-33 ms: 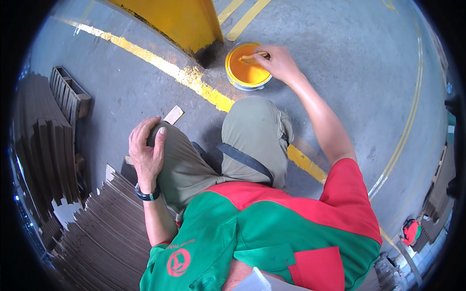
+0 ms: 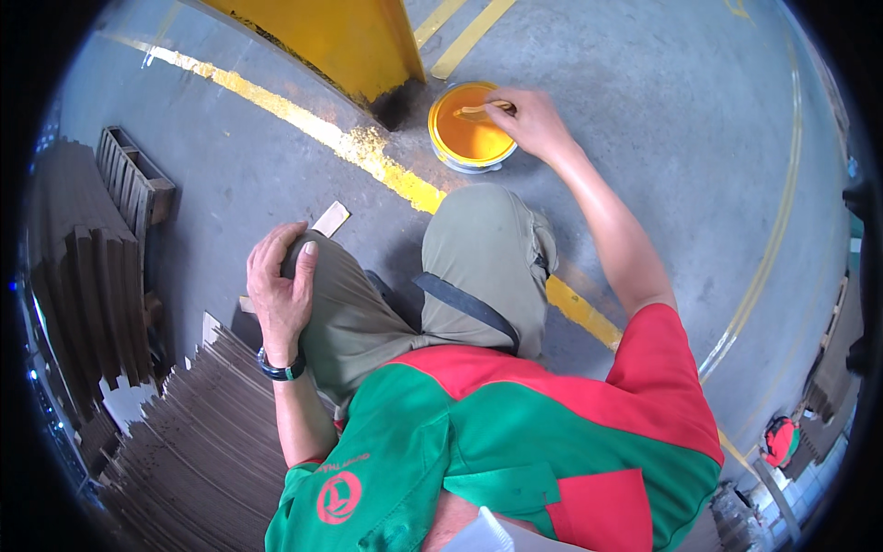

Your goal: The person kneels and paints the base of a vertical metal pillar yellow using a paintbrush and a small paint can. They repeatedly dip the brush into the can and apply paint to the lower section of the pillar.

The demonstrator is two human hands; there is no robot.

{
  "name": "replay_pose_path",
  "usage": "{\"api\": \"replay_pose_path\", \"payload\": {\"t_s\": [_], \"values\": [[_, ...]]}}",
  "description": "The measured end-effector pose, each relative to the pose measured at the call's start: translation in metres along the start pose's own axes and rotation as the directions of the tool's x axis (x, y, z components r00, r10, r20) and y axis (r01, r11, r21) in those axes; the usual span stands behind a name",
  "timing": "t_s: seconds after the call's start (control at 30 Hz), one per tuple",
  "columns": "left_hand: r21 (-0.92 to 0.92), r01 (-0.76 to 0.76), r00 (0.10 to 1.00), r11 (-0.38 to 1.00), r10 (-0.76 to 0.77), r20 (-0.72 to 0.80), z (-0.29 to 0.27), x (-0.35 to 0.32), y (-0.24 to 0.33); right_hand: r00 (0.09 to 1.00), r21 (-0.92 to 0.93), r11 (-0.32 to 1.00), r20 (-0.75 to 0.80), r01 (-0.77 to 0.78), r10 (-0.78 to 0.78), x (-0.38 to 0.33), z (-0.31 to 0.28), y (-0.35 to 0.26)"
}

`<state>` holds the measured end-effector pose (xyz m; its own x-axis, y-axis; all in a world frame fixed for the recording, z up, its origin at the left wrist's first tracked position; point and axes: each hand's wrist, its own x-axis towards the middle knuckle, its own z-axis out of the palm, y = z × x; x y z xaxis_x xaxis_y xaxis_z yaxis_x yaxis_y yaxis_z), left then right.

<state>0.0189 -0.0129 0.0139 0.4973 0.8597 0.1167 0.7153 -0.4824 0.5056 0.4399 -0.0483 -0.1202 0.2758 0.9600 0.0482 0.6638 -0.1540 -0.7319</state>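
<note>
My right hand (image 2: 533, 124) grips a brush (image 2: 483, 110), fingers closed round its handle, dipping it in the yellow paint can (image 2: 467, 129) at upper centre of the frame, beside the yellow floor line (image 2: 368, 152). My left hand (image 2: 280, 285) rests spread and empty on my knee (image 2: 336, 294) at centre left, likely bracing my crouch

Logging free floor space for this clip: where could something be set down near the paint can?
Bare concrete lies right of the paint can, out to the thin curved yellow line. More lies between the painted stripe and the wooden crate. It is crowded lower left: stacked cardboard meets the left hand.
</note>
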Motion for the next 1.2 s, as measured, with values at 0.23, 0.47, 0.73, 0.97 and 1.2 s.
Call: {"api": "replay_pose_path", "payload": {"t_s": [0.23,0.47,0.73,0.97,1.2], "values": [[0.025,-0.001,1.000,1.000,0.001,0.008,-0.002,-0.002,-0.002,0.999,-0.002,0.999,-0.001,-0.044,0.044,-0.030,0.006,-0.013],[0.017,0.024,1.000,1.000,-0.024,-0.002,-0.003,-0.003,-0.004,0.993,0.238,0.964,-0.005,-0.117,0.122,-0.046,0.010,-0.018],[0.004,0.015,1.000,1.000,-0.015,0.008,-0.001,-0.001,-0.001,0.947,0.309,0.950,-0.287,-0.048,0.142,-0.038,0.000,-0.011],[-0.001,-0.010,1.000,1.000,0.010,0.013,0.002,0.005,0.001,0.897,0.705,0.705,-0.359,0.078,0.259,-0.014,-0.040,-0.067],[-0.048,-0.020,1.000,0.999,0.021,0.013,0.006,0.009,-0.001,0.728,0.241,0.700,-0.381,0.673,-0.569,0.048,-0.067,-0.173]]}}
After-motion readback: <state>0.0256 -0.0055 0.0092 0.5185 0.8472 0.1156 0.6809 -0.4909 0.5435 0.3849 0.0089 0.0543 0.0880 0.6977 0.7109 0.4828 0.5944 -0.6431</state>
